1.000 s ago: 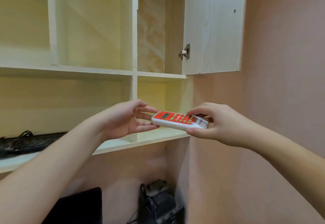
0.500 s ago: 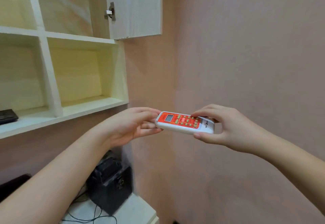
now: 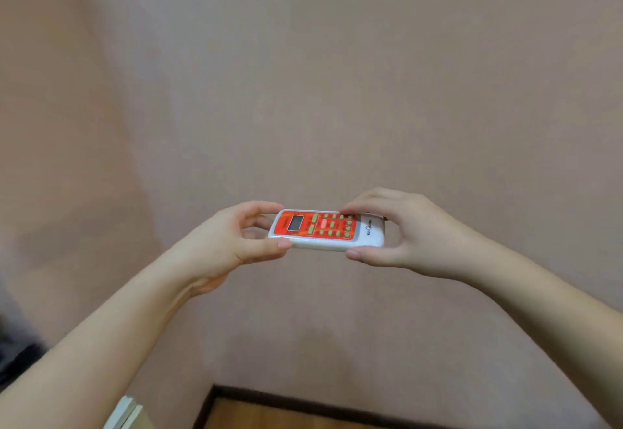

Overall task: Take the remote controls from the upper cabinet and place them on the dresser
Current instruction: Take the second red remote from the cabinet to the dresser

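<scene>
A remote control [image 3: 326, 229] is held level in mid-air between the two hands, out in front of a plain pinkish wall [image 3: 303, 74]. Its body is white, with an orange-red face turned up toward the camera; a small grey display sits near its left end, pale green buttons fill the middle, and its right end is bare white with a small dark mark.

The left hand [image 3: 232, 243] grasps the remote's left end: the thumb presses on the near lower edge and the curled fingers [image 3: 261, 207] wrap over the far edge, so the end sits pinched between them. The right hand [image 3: 404, 231] grasps the right end in the same way, thumb under the near edge and fingers reaching over the top, their tips resting on the buttons at the right of the orange panel. Both forearms rise from the lower corners of the view and meet at the remote, which spans the gap between the hands lengthwise.

Below, a dark baseboard [image 3: 303, 398] runs along the foot of the wall with a strip of brown wooden floor [image 3: 286, 418] under it. A pale furniture edge [image 3: 124, 411] shows at the lower left, partly hidden by the left forearm, and a blurred dark shape [image 3: 13, 358] sits at the far left edge.
</scene>
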`<act>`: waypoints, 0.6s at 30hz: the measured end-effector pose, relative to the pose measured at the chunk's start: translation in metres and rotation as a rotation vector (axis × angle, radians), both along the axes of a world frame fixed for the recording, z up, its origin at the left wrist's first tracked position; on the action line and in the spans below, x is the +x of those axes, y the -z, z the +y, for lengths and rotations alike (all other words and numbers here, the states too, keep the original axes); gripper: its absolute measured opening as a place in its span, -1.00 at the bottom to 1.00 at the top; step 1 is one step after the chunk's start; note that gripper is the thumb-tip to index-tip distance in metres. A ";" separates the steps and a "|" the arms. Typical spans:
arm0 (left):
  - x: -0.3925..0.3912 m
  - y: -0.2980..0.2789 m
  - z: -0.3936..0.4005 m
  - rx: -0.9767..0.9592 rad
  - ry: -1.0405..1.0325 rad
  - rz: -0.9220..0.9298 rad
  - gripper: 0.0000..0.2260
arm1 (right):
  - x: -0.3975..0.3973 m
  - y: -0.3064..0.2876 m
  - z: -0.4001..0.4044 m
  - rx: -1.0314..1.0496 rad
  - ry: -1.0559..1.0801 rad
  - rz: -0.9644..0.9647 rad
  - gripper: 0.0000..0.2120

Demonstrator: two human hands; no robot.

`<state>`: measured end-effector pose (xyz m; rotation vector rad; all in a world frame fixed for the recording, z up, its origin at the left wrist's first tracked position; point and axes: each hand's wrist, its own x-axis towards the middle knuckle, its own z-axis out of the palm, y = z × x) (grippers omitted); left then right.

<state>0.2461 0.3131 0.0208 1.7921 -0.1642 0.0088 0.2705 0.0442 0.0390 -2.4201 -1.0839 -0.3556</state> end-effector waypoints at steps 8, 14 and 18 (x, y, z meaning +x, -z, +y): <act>0.041 0.023 -0.092 -0.025 0.205 0.000 -0.51 | -0.011 0.023 -0.096 -0.011 0.229 0.049 -0.47; 0.077 0.044 -0.135 -0.008 0.387 -0.002 -0.48 | -0.029 0.047 -0.130 0.023 0.469 0.062 -0.43; 0.095 0.056 -0.167 0.000 0.548 -0.009 -0.48 | -0.051 0.057 -0.145 0.030 0.610 0.082 -0.43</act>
